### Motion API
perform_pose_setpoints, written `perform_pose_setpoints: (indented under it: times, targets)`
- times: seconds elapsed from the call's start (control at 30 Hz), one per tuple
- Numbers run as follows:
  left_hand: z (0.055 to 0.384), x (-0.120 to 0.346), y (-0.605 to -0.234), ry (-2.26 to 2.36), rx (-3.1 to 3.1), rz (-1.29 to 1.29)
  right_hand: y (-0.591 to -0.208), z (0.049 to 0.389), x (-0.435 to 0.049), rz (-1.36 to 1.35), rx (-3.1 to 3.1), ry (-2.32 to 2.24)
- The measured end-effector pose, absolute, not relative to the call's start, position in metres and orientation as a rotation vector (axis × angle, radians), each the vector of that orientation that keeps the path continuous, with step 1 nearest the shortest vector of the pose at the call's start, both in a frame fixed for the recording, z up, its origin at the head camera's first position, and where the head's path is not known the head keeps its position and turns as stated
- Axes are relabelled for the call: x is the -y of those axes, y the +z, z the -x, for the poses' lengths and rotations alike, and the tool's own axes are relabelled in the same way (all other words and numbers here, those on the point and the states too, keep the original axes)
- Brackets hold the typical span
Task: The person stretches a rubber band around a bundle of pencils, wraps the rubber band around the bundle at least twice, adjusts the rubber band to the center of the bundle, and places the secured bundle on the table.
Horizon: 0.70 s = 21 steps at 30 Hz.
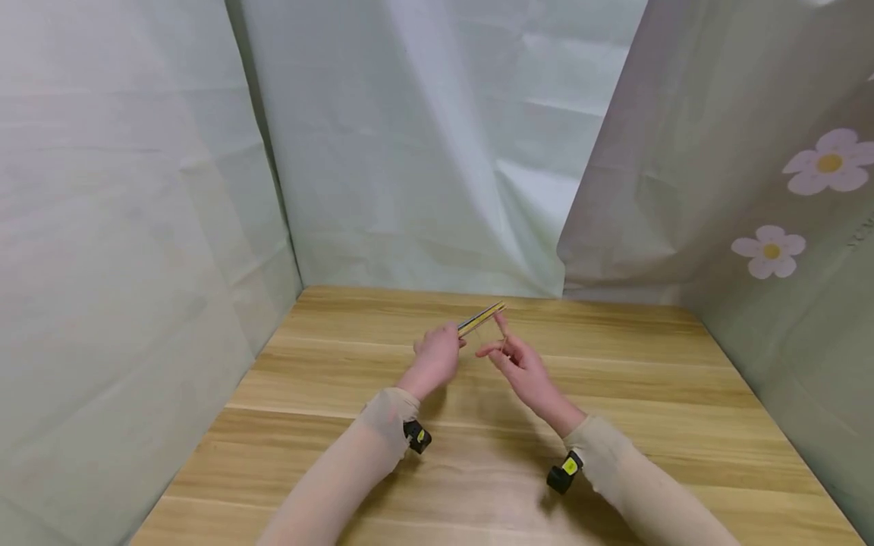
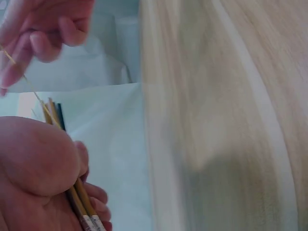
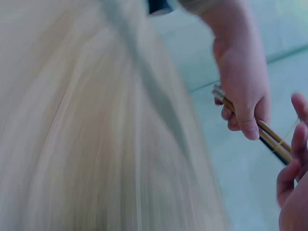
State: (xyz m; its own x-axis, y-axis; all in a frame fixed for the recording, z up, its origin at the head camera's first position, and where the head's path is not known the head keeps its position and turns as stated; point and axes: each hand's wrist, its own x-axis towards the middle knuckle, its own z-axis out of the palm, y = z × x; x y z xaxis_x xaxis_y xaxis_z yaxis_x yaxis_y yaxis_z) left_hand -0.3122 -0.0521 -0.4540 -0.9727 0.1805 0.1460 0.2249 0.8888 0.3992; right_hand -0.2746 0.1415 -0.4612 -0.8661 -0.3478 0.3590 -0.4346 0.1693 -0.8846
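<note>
My left hand grips a small bundle of pencils, some yellow and some dark, held slanting above the table with the far ends toward the upper right. White printed marks show near the lower ends in the left wrist view. A thin yellowish rubber band runs from the bundle to my right hand, stretched taut. The right hand's fingers are spread and bent, with the band hooked on them. Its index fingertip is right by the pencils' far end.
A wood-grain table lies under both hands. Pale cloth walls stand behind it and at both sides, the right one printed with white flowers. Small black wrist cameras sit at the cuffs.
</note>
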Motion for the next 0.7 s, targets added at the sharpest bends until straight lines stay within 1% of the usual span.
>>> perform_pose_setpoints:
  times: [0.13, 0.27, 0.37, 0.5, 0.6, 0.7]
  targets:
    - [0.311, 0.053, -0.449, -0.674, 2.868, 0.309, -0.455, 0.277, -0.133, -0.439, 2.197, 2.160]
    - [0.309, 0.052, -0.447, -0.660, 2.791, 0.297, -0.448, 0.278, -0.127, -0.191, 2.110, 2.526]
    - [0.308, 0.051, -0.448, -0.619, 2.733, 0.367, -0.444, 0.279, -0.130, -0.107, 2.087, 2.751]
    - [0.306, 0.052, -0.451, -0.498, 2.693, 0.523, -0.439, 0.281, -0.144, -0.112, 2.014, 2.935]
    - [0.305, 0.055, -0.454, -0.426, 2.668, 0.603, -0.435, 0.283, -0.154, -0.072, 1.942, 2.939]
    - [0.305, 0.058, -0.457, -0.378, 2.643, 0.642, -0.433, 0.283, -0.158, -0.013, 1.949, 2.852]
